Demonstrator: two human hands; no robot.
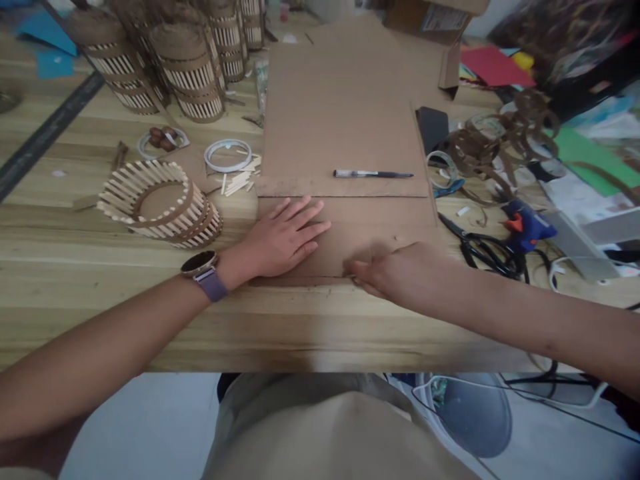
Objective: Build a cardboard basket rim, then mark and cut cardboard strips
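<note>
My left hand (285,237) lies flat with fingers spread on a brown cardboard sheet (370,223) on the wooden table (100,267). A watch with a purple strap is on that wrist. My right hand (400,270) is closed in a pinch at the sheet's near edge; the fingertips are blurred and what they hold cannot be made out. A larger cardboard sheet (340,113) lies just behind, with a black pen (373,175) on its near part.
A slatted stick basket (160,203) stands left of my left hand, taller ones (190,70) behind it. Tape rings (227,155) and loose sticks lie nearby. Black scissors (483,250), a blue glue gun (527,225) and brown paper strips (500,140) are on the right.
</note>
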